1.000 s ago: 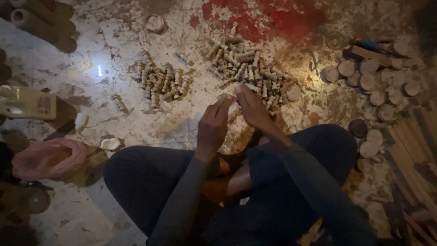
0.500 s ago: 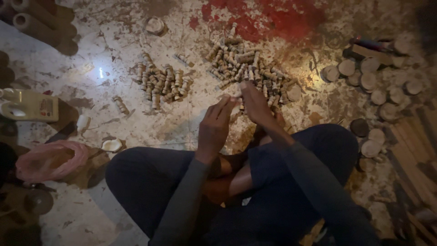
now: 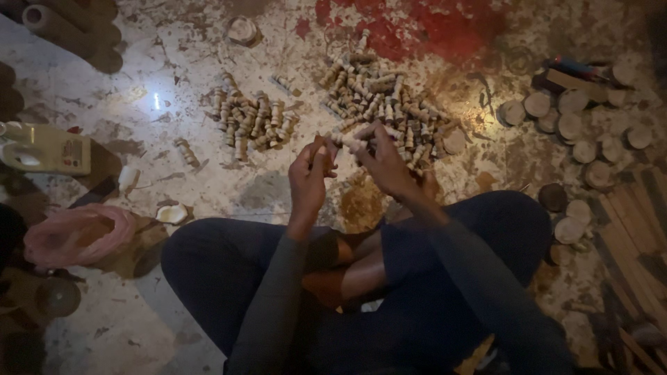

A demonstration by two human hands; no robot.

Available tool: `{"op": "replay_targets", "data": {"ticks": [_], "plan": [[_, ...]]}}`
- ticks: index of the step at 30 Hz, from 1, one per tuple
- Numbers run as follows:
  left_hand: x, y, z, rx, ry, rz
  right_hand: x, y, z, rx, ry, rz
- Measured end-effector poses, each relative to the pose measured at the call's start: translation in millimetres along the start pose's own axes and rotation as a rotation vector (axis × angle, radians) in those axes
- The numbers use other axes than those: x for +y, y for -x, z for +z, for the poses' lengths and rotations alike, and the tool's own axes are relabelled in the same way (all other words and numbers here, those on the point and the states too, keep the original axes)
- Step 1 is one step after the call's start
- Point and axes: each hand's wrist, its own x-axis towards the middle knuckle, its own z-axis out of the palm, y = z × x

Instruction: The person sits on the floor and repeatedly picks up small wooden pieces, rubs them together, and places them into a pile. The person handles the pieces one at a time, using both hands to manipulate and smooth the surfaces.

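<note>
I sit cross-legged on a dusty floor. My left hand and my right hand are raised together over my knees, both pinching a small turned wooden peg between their fingertips. Just beyond the hands lies a large heap of similar wooden pegs. A smaller heap of pegs lies to the left of it. One stray peg lies apart on the floor.
Round wooden discs are scattered at the right, with wooden slats below them. A pale plastic bottle and a pink bag lie at the left. Cardboard tubes sit at the top left. Red paint stains the floor.
Both hands have kept working the peg between them, shifting slightly left and lifting a little. The piles have not moved.
</note>
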Motion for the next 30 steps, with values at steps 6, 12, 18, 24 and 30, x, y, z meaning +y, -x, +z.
{"op": "replay_targets", "data": {"ticks": [6, 12, 18, 24, 30], "plan": [[0, 0, 3, 0.000, -0.031, 0.027, 8, 4, 3, -0.074, 0.213, -0.129], [-1, 1, 7, 0.049, -0.222, 0.071, 13, 5, 7, -0.101, 0.300, -0.097], [-13, 2, 6, -0.013, -0.182, 0.138, 24, 8, 10, -0.081, 0.497, 0.012], [-24, -2, 5, 0.066, -0.048, 0.060, 22, 3, 5, 0.126, 0.540, -0.135], [-35, -8, 0, 0.117, -0.165, -0.044, 5, 8, 12, 0.058, 0.450, -0.101]]}}
